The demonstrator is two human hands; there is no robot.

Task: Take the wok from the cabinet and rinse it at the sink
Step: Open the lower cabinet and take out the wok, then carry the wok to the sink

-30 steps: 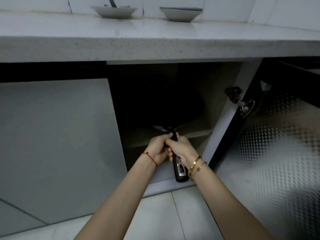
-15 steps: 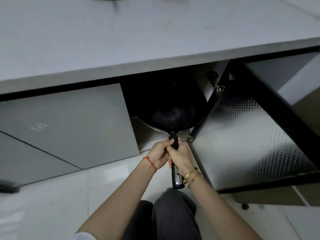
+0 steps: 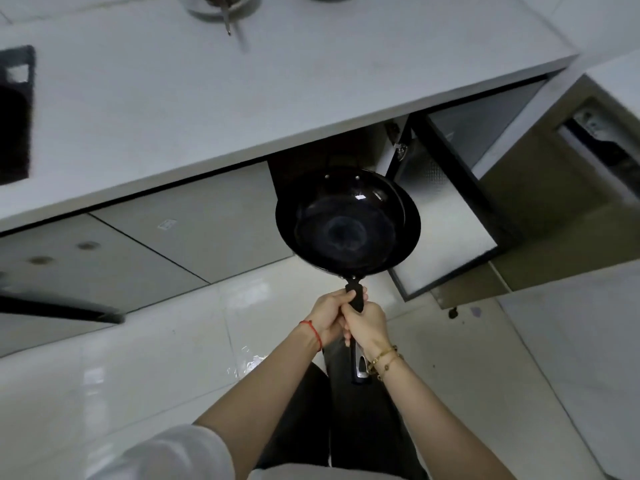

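Dim, wide-angle warped, edges blurred, floor [image 3: 145,358] glaring.

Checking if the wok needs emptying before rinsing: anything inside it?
Nothing loose shows inside the wok: only its dark bare bowl with glints of light. A second dark rim peeks out along its right side, perhaps another pan beneath; what lies under it is hidden. Both hands grip the handle.

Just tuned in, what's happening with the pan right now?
A person grips the black wok by its handle with both hands, left hand and right hand. The wok is out of the cabinet and held above the floor. The cabinet door stands open. Rinsing has not begun.
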